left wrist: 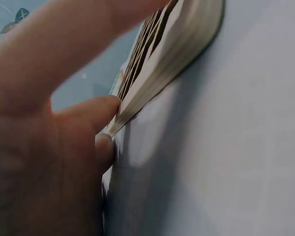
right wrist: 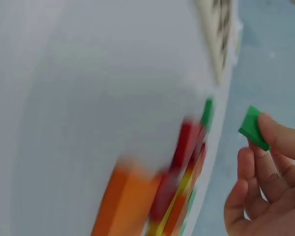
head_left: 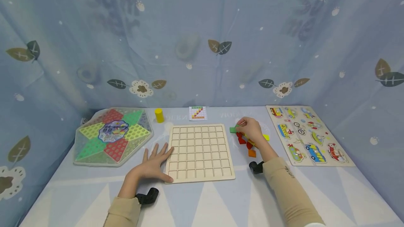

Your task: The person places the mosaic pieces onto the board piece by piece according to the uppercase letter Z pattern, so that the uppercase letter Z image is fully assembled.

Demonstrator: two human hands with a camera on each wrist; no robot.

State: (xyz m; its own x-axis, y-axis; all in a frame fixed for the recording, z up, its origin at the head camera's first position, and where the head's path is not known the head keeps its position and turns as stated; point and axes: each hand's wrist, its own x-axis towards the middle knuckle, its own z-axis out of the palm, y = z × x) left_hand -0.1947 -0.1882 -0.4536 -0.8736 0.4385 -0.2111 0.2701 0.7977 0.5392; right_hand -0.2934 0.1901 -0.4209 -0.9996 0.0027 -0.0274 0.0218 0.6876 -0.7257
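Observation:
A wooden grid board [head_left: 199,153] lies flat, its squares bare. My left hand [head_left: 152,165] rests at the board's left edge with fingers spread, the thumb at the near corner and a fingertip at the side. Over a loose pile of coloured tiles right of the board, my right hand [head_left: 251,129] pinches a green square tile [right wrist: 253,129] between thumb and fingers. Below it in the pile lie red tiles [head_left: 241,140], an orange tile [head_left: 252,153], a yellow tile [head_left: 266,137] and another green tile [head_left: 233,129]. The hand hides part of the pile.
A pattern card [head_left: 198,113] stands behind the board, with a yellow cylinder [head_left: 159,115] to its left. Far left lies a hexagonal star-patterned game board [head_left: 113,136]. At the right is a vehicle picture puzzle [head_left: 307,134]. A blue curtain [head_left: 202,45] closes off the back.

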